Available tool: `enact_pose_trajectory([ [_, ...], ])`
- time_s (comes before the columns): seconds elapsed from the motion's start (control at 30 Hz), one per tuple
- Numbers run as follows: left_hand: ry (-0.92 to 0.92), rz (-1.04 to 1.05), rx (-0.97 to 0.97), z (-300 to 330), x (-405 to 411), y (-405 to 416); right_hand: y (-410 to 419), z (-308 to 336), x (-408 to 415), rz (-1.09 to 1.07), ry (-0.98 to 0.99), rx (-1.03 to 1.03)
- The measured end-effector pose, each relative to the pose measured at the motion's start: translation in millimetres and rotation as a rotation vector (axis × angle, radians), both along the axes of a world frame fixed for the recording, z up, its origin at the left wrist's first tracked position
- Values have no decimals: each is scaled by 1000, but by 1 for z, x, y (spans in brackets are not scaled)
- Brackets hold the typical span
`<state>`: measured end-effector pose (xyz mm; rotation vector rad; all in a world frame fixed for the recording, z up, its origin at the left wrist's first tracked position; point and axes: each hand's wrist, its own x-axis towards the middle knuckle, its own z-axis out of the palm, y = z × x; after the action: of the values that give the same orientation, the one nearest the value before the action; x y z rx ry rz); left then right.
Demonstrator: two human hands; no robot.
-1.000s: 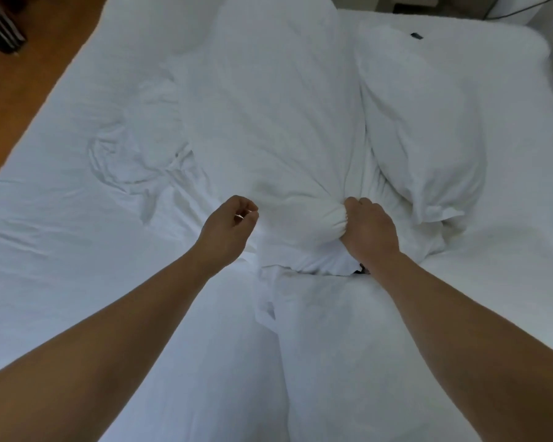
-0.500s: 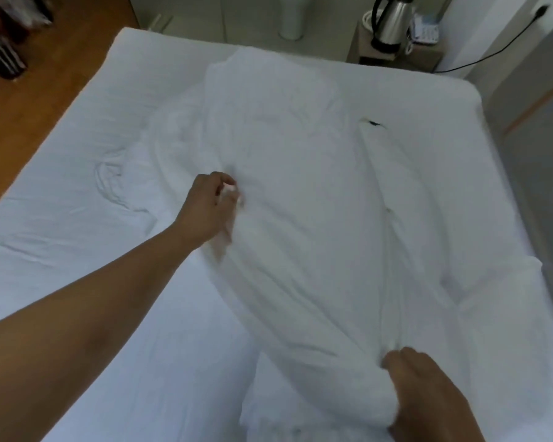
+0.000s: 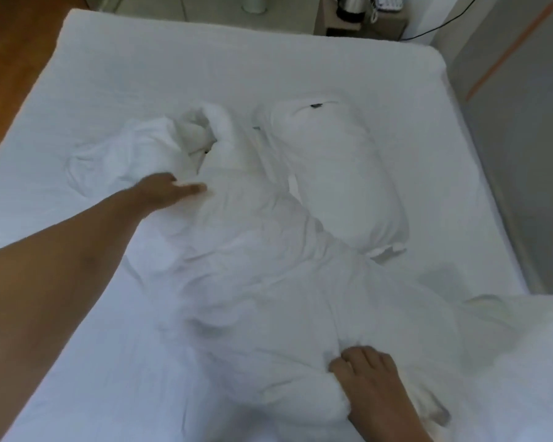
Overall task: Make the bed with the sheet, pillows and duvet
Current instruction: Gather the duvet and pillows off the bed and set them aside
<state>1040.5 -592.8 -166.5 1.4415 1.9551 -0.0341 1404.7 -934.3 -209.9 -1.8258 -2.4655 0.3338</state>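
A crumpled white duvet [image 3: 253, 269] lies bunched down the middle of the bed, over the fitted white sheet [image 3: 179, 78]. A white pillow [image 3: 339, 177] rests beside it on the right. My left hand [image 3: 166, 194], blurred by motion, reaches onto the duvet's far folds with fingers stretched out. My right hand [image 3: 371, 381] grips a bunched fold of the duvet near the bottom of the view.
A bedside table [image 3: 361, 20] with a kettle [image 3: 348, 6] and a phone stands beyond the bed's far right corner. Wooden floor [image 3: 10, 59] runs along the left side. A grey wall [image 3: 524, 154] borders the bed on the right.
The duvet has collapsed from a lifted, stretched shape into a crumpled heap. My left hand let go of its fold and reached forward with fingers out. My right hand keeps its grip.
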Motion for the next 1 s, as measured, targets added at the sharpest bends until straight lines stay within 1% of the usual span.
enact_pose_trajectory([
  [0.03,-36,-59,-90,-10,-3,-12,6,-6,-4,-17,13,-108],
  [0.1,-40,-162,-145,-34,-8,-44,19,-13,-11,-38,0,-341],
  [0.13,-35,-187,-142,-47,-9,-62,25,-17,-12,-84,59,-403],
  [0.2,-33,-209,-149,-68,-11,-97,34,-12,-8,-293,208,-451],
  [0.23,-39,-194,-164,-73,-13,-112,40,-7,-2,-426,266,-366],
  [0.27,-50,-175,-168,-76,-14,-126,46,-7,9,-548,230,-223],
  [0.3,-69,-156,-167,-75,-14,-140,55,-6,22,-668,146,-161],
  [0.33,-97,-130,-155,-74,-13,-152,65,-7,36,-805,80,-230],
  [0.37,-140,-91,-141,-71,-12,-162,75,-10,47,-974,58,-384],
  [0.4,-202,-36,-127,-67,-9,-169,84,-18,56,-1132,115,-535],
  [0.43,-284,37,-123,-61,-3,-176,91,-24,61,-1269,213,-650],
  [0.47,-367,117,-111,-57,5,-182,96,-36,66,-1361,332,-703],
  [0.5,-450,192,-102,-52,15,-187,100,-41,65,-1409,437,-714],
  [0.53,-520,257,-104,-50,26,-190,105,-45,60,-1416,537,-687],
  [0.6,-645,326,-144,-46,49,-197,118,-42,44,-1384,656,-570],
  [0.63,-701,346,-168,-41,60,-202,127,-37,35,-1383,694,-479],
  [0.7,-785,375,-213,-31,76,-215,148,-21,16,-1377,845,-295],
  [0.77,-873,403,-263,-15,89,-238,169,0,-5,-1313,985,-122],
  [0.8,-926,416,-298,-11,95,-252,176,8,-17,-1249,1007,-50],
  [0.83,-962,421,-345,-9,102,-266,181,16,-31,-1172,995,-2],
  [0.9,-967,355,-454,-10,115,-289,184,20,-60,-974,836,28],
  [0.97,-880,163,-548,-17,126,-301,178,9,-85,-707,643,-15],
  [1.0,-804,45,-592,-22,127,-301,171,-2,-95,-576,575,-83],
])
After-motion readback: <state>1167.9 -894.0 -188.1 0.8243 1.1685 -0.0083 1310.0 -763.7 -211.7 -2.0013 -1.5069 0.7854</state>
